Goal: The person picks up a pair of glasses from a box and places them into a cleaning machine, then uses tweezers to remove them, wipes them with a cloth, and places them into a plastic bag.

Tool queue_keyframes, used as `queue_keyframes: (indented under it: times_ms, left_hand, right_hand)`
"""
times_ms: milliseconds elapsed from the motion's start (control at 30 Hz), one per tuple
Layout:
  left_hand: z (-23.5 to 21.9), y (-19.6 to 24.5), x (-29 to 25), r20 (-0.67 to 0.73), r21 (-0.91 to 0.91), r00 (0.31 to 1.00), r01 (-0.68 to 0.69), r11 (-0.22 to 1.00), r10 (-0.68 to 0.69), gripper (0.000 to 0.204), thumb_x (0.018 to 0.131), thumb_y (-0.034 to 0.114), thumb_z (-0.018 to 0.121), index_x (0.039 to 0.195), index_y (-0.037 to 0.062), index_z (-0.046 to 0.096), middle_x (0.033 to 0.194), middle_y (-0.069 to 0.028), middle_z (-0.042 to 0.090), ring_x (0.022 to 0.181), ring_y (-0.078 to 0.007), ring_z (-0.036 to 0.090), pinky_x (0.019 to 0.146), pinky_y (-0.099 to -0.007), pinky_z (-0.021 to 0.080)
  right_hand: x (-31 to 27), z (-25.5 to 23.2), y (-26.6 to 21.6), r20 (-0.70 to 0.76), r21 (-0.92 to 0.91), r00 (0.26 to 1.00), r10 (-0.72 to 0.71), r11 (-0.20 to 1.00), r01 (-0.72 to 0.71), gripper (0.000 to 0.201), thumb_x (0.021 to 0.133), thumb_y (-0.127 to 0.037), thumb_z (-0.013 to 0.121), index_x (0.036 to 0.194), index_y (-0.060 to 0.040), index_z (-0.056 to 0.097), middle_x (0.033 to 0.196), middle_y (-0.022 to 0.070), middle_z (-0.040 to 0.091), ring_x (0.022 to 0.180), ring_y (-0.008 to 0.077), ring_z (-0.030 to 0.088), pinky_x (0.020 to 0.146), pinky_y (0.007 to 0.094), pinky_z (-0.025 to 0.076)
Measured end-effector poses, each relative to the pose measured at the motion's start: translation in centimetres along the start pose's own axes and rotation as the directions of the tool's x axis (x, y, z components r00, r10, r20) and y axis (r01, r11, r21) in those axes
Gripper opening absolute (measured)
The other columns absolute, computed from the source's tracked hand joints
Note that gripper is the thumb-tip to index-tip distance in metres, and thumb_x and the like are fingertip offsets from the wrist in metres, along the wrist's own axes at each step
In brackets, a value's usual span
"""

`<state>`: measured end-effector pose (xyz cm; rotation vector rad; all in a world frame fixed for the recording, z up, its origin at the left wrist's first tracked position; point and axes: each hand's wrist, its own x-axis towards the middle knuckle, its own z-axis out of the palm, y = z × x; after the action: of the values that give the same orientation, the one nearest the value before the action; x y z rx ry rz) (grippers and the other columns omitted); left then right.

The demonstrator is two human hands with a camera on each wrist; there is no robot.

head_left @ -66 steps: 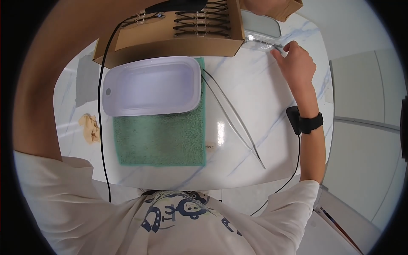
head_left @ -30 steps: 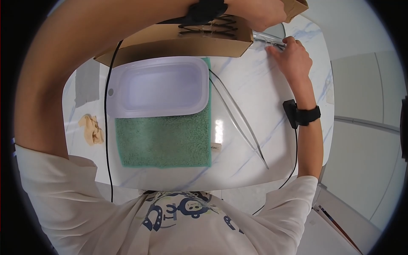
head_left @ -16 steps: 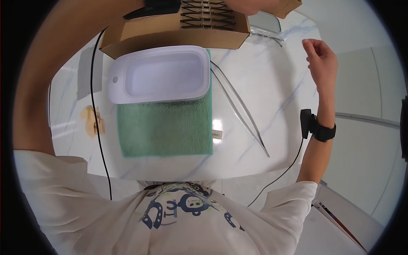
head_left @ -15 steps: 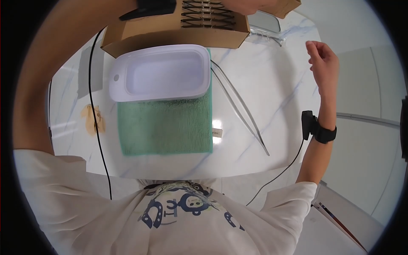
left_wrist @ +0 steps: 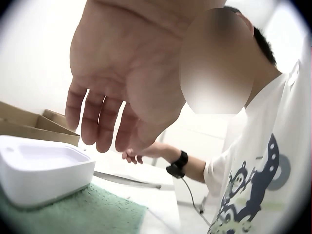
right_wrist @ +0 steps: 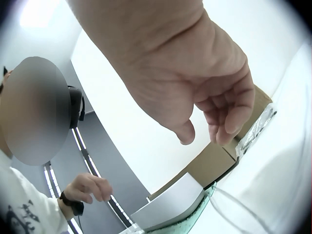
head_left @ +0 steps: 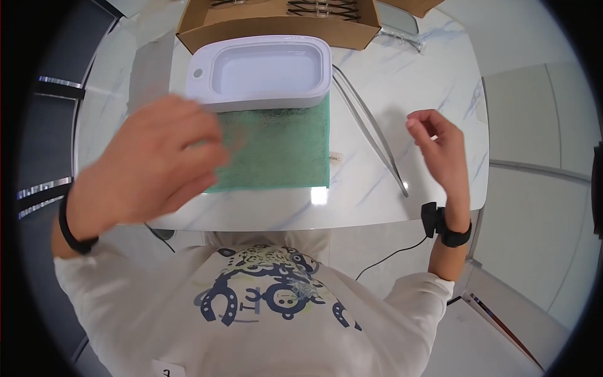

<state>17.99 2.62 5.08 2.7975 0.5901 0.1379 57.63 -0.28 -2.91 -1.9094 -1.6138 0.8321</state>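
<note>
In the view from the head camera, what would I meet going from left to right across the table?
Left hand → green towel, with the white tub on its far end → long tweezers → right hand.

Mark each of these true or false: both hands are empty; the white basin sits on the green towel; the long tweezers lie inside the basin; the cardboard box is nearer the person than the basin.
1. Both hands hold nothing: true. The left hand and right hand hover with loose fingers.
2. The white basin rests on the green towel: true.
3. The long tweezers lie inside the basin: false; they lie on the marble table, right of the towel.
4. The cardboard box is nearer the person than the basin: false; it is beyond it.
</note>
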Motion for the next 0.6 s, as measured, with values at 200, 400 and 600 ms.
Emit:
queue_keyframes:
  times_ms: [200, 400, 600]
  left_hand:
    - [0.9, 3.1, -7.9, -0.127, -0.219, 0.914, 0.353, 0.91, -0.385, 0.028, 0.066, 0.007, 0.076, 0.092, 0.0016, 0.065, 0.092, -0.013, 0.063, 0.082, -0.0326, 0.058, 0.07, -0.0411, 0.045]
    - [4.7, 3.4, -9.9, -0.24, -0.282, 0.823, 0.448, 0.848, -0.515, 0.03, 0.067, 0.007, 0.078, 0.094, 0.0028, 0.068, 0.091, -0.0105, 0.065, 0.08, -0.0298, 0.059, 0.069, -0.0386, 0.046]
    - [7.9, 1.9, -10.3, -0.327, -0.403, 0.78, 0.394, 0.826, -0.533, 0.03, 0.066, 0.006, 0.08, 0.094, 0.0074, 0.069, 0.09, -0.0074, 0.066, 0.075, -0.0267, 0.059, 0.066, -0.0356, 0.047]
  right_hand:
    - [0.0, 4.4, -1.9, 0.048, -0.638, 0.997, -0.065, 0.766, 0.081, 0.05, 0.082, -0.047, 0.078, 0.107, -0.0044, 0.07, 0.096, 0.0095, 0.071, 0.088, 0.0294, 0.069, 0.068, 0.0397, 0.054]
    - [1.6, 5.3, -2.3, 0.087, -0.678, 0.994, 0.06, 0.735, 0.015, 0.038, 0.083, -0.035, 0.076, 0.103, -0.0031, 0.07, 0.09, 0.01, 0.072, 0.083, 0.0299, 0.069, 0.071, 0.039, 0.053]
    - [1.1, 3.7, -1.3, 0.043, -0.526, 0.999, -0.034, 0.849, 0.051, 0.027, 0.09, -0.022, 0.07, 0.101, 0.0023, 0.068, 0.085, 0.0146, 0.073, 0.078, 0.0261, 0.072, 0.071, 0.033, 0.054]
